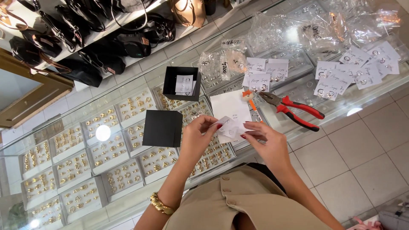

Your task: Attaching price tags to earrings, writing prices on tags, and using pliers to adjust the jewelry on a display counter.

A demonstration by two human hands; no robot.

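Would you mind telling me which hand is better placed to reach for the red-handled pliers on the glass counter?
Right, probably. The right hand sits nearer the pliers, which lie on its side; the left hand pinches the small white card.

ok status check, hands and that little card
Left hand and right hand both pinch small white earring card over glass counter. Red pliers lie apart, nothing blocking.

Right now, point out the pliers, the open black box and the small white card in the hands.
Pliers [294, 109], head view, on the red handles.
Open black box [170, 79], head view, on its left wall.
Small white card [230, 127], head view, on its middle.
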